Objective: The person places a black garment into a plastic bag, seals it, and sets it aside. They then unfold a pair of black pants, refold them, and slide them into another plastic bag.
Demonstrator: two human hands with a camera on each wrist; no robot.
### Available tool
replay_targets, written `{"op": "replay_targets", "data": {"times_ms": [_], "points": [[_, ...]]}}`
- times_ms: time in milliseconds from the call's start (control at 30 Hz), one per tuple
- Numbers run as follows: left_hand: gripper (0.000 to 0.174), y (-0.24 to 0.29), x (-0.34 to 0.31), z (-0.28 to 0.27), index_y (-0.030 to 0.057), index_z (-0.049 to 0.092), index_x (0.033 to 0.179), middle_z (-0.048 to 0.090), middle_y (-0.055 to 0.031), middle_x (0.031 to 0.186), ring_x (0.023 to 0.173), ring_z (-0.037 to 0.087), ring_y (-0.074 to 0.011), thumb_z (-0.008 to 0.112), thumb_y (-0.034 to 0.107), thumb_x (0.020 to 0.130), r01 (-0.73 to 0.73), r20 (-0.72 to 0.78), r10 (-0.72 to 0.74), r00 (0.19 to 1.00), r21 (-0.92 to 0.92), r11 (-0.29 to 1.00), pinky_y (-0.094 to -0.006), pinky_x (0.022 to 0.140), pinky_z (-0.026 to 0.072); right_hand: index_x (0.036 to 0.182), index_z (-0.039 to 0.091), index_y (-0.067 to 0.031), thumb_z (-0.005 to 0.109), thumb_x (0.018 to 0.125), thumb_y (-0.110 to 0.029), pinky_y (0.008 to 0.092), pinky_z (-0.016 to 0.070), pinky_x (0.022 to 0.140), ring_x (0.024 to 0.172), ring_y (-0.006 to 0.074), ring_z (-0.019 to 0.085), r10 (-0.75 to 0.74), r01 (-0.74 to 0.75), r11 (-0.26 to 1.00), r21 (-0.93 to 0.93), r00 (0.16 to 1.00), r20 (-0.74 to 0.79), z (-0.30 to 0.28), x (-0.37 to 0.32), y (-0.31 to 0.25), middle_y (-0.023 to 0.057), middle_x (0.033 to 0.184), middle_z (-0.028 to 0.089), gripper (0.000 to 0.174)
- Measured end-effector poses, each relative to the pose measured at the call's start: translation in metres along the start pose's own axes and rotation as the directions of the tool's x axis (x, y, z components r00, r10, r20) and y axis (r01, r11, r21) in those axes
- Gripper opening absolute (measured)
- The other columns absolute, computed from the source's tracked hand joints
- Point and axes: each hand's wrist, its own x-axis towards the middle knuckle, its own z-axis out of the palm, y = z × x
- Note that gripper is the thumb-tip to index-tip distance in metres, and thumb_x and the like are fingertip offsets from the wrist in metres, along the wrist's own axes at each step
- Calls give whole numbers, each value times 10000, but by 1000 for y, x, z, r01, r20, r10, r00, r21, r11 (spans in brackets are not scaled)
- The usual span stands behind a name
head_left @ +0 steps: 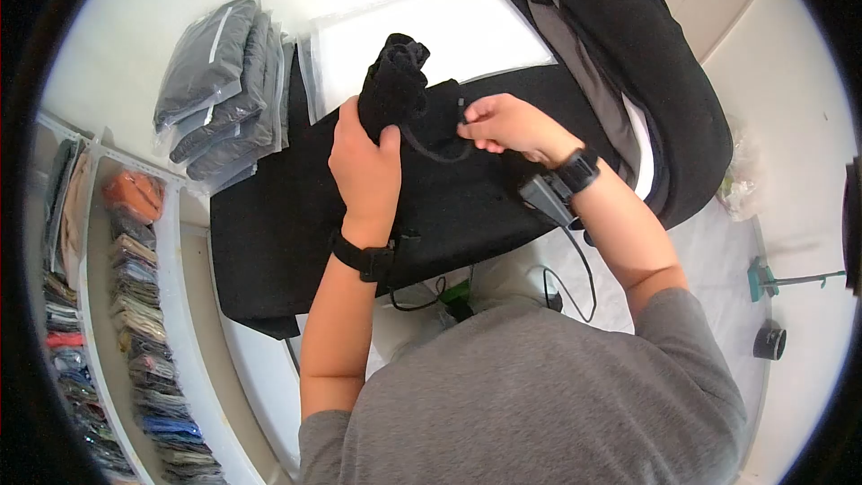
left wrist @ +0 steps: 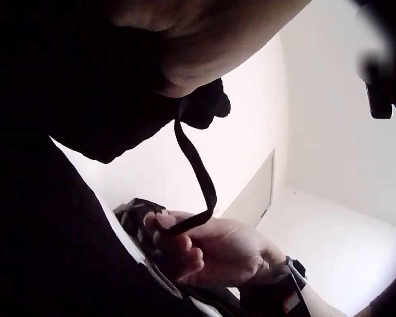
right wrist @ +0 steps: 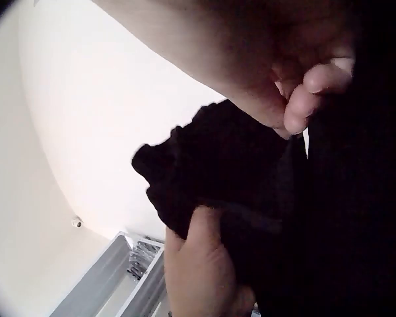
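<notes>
A bunched, rolled-up black cloth [head_left: 393, 90] stands upright in my left hand [head_left: 366, 175], whose fingers and thumb grip its lower part. From the cloth a narrow black strap [head_left: 426, 154] curves across to the right. My right hand [head_left: 519, 128] pinches that strap near its far end. In the left wrist view the strap [left wrist: 199, 175] hangs in a bend between the cloth and the right hand [left wrist: 214, 249]. The right wrist view shows the left thumb lying along the dark cloth [right wrist: 218, 165]; its folds are too dark to make out.
Under my hands is a black-covered table [head_left: 278, 251]. A white sheet in clear plastic [head_left: 431, 31] lies at its back. Bagged dark garments [head_left: 229, 94] are stacked at the left, and a large black padded piece [head_left: 646, 63] stands at the right. Shelves [head_left: 99, 216] hold folded clothes.
</notes>
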Motion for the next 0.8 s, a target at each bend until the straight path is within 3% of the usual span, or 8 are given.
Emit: {"op": "replay_targets", "data": {"times_ms": [67, 133, 267, 400, 467, 633, 733, 800], "points": [[437, 2, 2, -3, -8, 484, 1162, 582, -226, 1053, 975, 578, -404, 617, 90, 758, 30, -20, -30, 999, 3, 1000, -438, 836, 472, 830, 586, -33, 603, 866, -84, 171, 444, 539, 585, 70, 533, -44, 40, 992, 117, 999, 28, 15, 21, -5, 19, 719, 576, 64], [434, 1, -1, 1, -8, 482, 1162, 578, -224, 1060, 973, 577, -405, 615, 91, 761, 10, -38, -9, 999, 30, 999, -440, 837, 471, 1064, 557, 13, 529, 908, -94, 199, 520, 683, 741, 131, 612, -69, 46, 951, 306, 995, 65, 30, 36, -9, 94, 930, 604, 191], [502, 2, -9, 5, 15, 459, 1186, 556, -191, 1098, 961, 582, -388, 664, 76, 732, -65, -49, 72, 996, 129, 989, -429, 798, 487, 1079, 529, 34, 444, 968, -269, 244, 535, 669, 751, 147, 626, -14, 71, 971, 227, 970, -243, 22, 31, -17, 118, 913, 599, 333], [542, 7, -19, 14, 50, 463, 1181, 549, -137, 1050, 895, 604, -332, 695, 61, 691, -179, 21, 181, 983, 282, 943, -395, 725, 508, 1080, 529, 22, 463, 937, -468, 273, 560, 693, 724, 162, 640, 162, -140, 882, 451, 987, -10, 14, -10, -29, 137, 908, 618, 514], [480, 7, -24, 21, 85, 504, 1151, 548, -94, 977, 830, 614, -268, 667, 58, 701, -274, 51, 273, 961, 347, 897, -354, 659, 516, 1113, 527, 5, 498, 907, -510, 321, 567, 738, 784, 186, 646, 45, -177, 818, 547, 968, 246, 13, -18, -28, 137, 962, 618, 555], [315, 2, -42, 26, 81, 578, 1068, 552, -90, 954, 809, 607, -252, 588, 52, 755, -444, 148, 418, 896, 309, 841, -331, 653, 517, 1122, 560, -93, 584, 894, -409, 404, 533, 795, 934, 184, 589, 239, -246, 763, 598, 967, 93, 18, -18, -28, 54, 1058, 598, 391], [590, -6, -48, 14, 78, 504, 1216, 504, -152, 1115, 1044, 538, -338, 692, -3, 662, -422, 360, 350, 865, 145, 895, -385, 854, 471, 1094, 558, -63, 632, 863, -185, 367, 536, 737, 923, 196, 612, 189, -139, 817, 560, 982, -31, 19, -15, -6, 78, 1061, 619, 272], [686, -4, -42, -17, 111, 464, 1284, 440, -186, 1230, 1230, 397, -388, 707, -4, 653, -401, 408, 359, 840, 18, 916, -420, 1023, 356, 1071, 565, -60, 629, 859, -172, 347, 539, 720, 897, 186, 623, 152, -125, 820, 558, 988, -3, 15, -15, 3, 69, 1028, 631, 248]]}}
